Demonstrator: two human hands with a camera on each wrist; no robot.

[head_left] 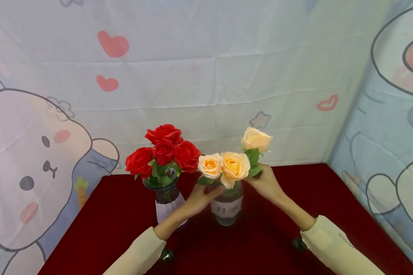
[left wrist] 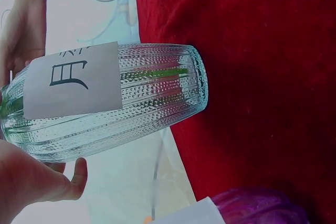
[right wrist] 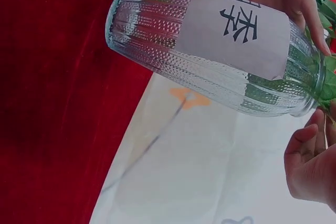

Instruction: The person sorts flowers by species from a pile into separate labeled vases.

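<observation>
A ribbed clear glass vase (head_left: 226, 219) with a white paper label (left wrist: 73, 82) stands upright on the red cloth. Two peach roses (head_left: 234, 168) bloom over its mouth, and green stems show through the glass in the left wrist view. My left hand (head_left: 200, 198) holds the vase from the left, near its upper part. On the other side, my right hand (head_left: 266, 184) pinches a third, paler peach rose (head_left: 256, 139) below its leaves. In the right wrist view, the curled right fingers (right wrist: 310, 140) are right at the vase's rim, among green leaves.
Left of the vase stands a second vase (head_left: 161, 194), dark and purplish with a white label, full of several red roses (head_left: 165, 152). Red cloth (head_left: 117, 225) covers the table. A printed curtain (head_left: 192, 76) hangs behind it and along the sides.
</observation>
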